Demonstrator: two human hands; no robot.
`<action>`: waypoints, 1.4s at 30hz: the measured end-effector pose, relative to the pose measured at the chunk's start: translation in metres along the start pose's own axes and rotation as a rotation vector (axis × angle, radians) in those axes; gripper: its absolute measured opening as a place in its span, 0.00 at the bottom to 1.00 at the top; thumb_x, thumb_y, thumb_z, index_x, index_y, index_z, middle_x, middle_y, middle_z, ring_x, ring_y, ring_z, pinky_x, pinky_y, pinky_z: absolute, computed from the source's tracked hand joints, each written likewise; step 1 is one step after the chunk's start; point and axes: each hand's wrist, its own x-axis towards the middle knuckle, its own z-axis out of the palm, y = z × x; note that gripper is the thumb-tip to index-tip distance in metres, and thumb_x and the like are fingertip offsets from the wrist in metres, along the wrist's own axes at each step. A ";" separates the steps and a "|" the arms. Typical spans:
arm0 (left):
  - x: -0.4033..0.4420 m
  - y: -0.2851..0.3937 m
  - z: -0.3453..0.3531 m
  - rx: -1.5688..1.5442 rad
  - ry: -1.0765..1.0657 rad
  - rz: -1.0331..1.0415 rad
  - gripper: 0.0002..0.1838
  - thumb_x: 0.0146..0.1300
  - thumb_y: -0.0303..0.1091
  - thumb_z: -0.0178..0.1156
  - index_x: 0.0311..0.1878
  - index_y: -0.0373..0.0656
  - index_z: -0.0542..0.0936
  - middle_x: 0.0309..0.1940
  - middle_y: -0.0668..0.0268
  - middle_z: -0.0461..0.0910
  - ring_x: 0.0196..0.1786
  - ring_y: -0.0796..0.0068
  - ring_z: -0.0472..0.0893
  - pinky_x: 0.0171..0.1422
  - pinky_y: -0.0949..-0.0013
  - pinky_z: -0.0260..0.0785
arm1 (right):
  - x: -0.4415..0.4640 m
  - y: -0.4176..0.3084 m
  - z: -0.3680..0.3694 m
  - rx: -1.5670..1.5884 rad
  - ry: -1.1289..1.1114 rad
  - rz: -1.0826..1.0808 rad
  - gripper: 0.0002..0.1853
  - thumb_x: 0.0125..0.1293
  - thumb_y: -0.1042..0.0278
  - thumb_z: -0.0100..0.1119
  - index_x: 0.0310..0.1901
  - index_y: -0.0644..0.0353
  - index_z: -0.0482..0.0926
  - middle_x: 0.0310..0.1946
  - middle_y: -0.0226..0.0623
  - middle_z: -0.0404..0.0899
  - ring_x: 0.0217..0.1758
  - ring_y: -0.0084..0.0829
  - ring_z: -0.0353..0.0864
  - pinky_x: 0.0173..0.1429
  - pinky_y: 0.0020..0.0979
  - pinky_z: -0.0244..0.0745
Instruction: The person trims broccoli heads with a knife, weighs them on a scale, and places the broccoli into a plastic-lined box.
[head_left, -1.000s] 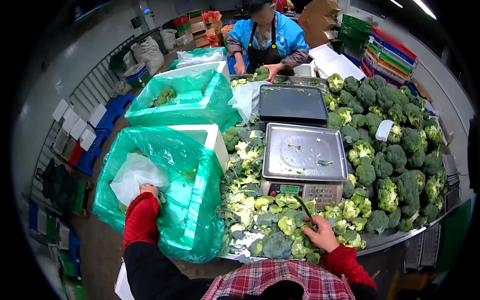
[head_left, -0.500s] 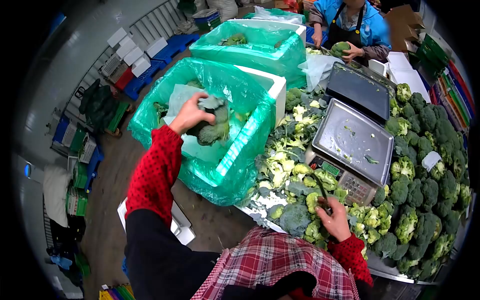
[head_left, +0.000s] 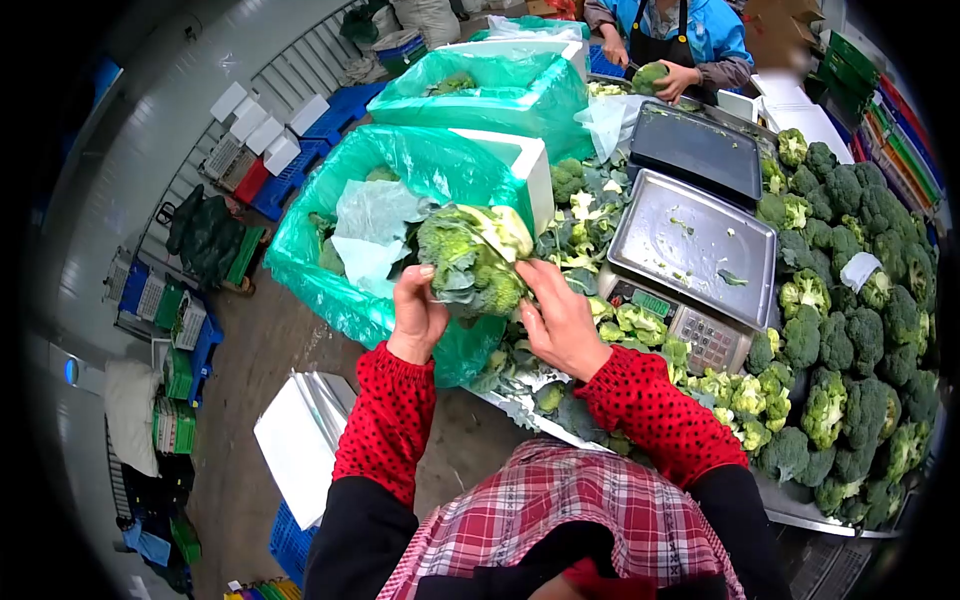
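Observation:
In front of me, a broccoli head (head_left: 465,265) with its pale stem pointing up and right is held over the near edge of a lined box. My left hand (head_left: 415,315) is closed on its left side, thumb against the florets. My right hand (head_left: 562,322) is closed at the stem side, on a knife (head_left: 497,250) whose thin dark blade lies against the stem; the handle is hidden by the fingers. Beneath is the white foam box with a green plastic liner (head_left: 310,290), holding paper sheets (head_left: 375,225) and some broccoli.
A digital scale with a metal pan (head_left: 695,245) stands right of the box, among trimmed leaves and stems (head_left: 640,325). Heaped broccoli (head_left: 850,340) covers the table's right side. Behind are another lined box (head_left: 490,90) and a co-worker (head_left: 690,40) holding broccoli. White foam lids (head_left: 300,430) lie lower left.
My left hand has brought the broccoli out from over the box toward me and turned it stem up. My right hand has moved left from the trimmings, bringing the knife to the stem.

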 end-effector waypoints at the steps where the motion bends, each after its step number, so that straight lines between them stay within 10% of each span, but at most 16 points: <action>1: -0.008 -0.002 0.005 0.121 0.045 -0.062 0.27 0.60 0.41 0.59 0.59 0.31 0.75 0.55 0.58 0.81 0.57 0.65 0.80 0.66 0.61 0.68 | -0.006 0.002 -0.007 -0.045 -0.061 0.002 0.25 0.61 0.75 0.59 0.62 0.65 0.70 0.55 0.55 0.74 0.52 0.56 0.79 0.53 0.43 0.77; 16: -0.038 -0.012 0.025 0.251 0.185 0.105 0.27 0.61 0.39 0.58 0.60 0.32 0.74 0.57 0.58 0.79 0.59 0.65 0.77 0.68 0.63 0.66 | -0.026 0.005 0.006 -0.187 -0.148 -0.097 0.22 0.59 0.73 0.60 0.56 0.60 0.69 0.49 0.49 0.72 0.25 0.49 0.80 0.30 0.45 0.79; 21: -0.019 -0.018 0.017 0.564 0.311 0.332 0.25 0.56 0.32 0.67 0.57 0.34 0.75 0.51 0.62 0.79 0.49 0.69 0.79 0.58 0.64 0.72 | -0.013 0.003 0.030 -0.092 -0.323 0.348 0.14 0.60 0.76 0.54 0.47 0.62 0.65 0.35 0.50 0.71 0.23 0.49 0.79 0.26 0.49 0.75; 23: -0.011 -0.025 0.008 0.529 0.370 0.427 0.23 0.58 0.32 0.66 0.56 0.35 0.76 0.51 0.63 0.79 0.51 0.70 0.78 0.61 0.63 0.70 | -0.007 0.007 0.038 -0.507 -0.243 0.030 0.12 0.60 0.76 0.54 0.45 0.64 0.66 0.32 0.49 0.72 0.22 0.45 0.81 0.24 0.45 0.77; 34: 0.003 -0.033 0.047 0.693 0.442 0.651 0.25 0.55 0.33 0.69 0.54 0.35 0.73 0.49 0.61 0.78 0.48 0.71 0.76 0.58 0.64 0.69 | 0.016 0.018 0.049 -0.673 -0.210 0.109 0.09 0.59 0.77 0.55 0.40 0.64 0.68 0.27 0.45 0.75 0.22 0.41 0.83 0.25 0.37 0.80; 38: 0.007 -0.038 0.047 0.838 0.507 0.734 0.24 0.54 0.34 0.70 0.51 0.34 0.74 0.46 0.61 0.78 0.46 0.70 0.77 0.55 0.64 0.70 | 0.037 0.004 0.023 -0.451 -0.414 0.220 0.17 0.57 0.77 0.56 0.48 0.73 0.68 0.28 0.53 0.80 0.31 0.52 0.84 0.35 0.49 0.80; 42: 0.009 -0.025 0.045 0.860 0.546 0.600 0.29 0.52 0.40 0.71 0.52 0.30 0.74 0.46 0.56 0.80 0.48 0.68 0.78 0.56 0.64 0.70 | 0.066 0.015 0.009 -0.234 -0.673 0.213 0.06 0.54 0.75 0.54 0.29 0.69 0.77 0.30 0.59 0.82 0.38 0.49 0.87 0.41 0.48 0.81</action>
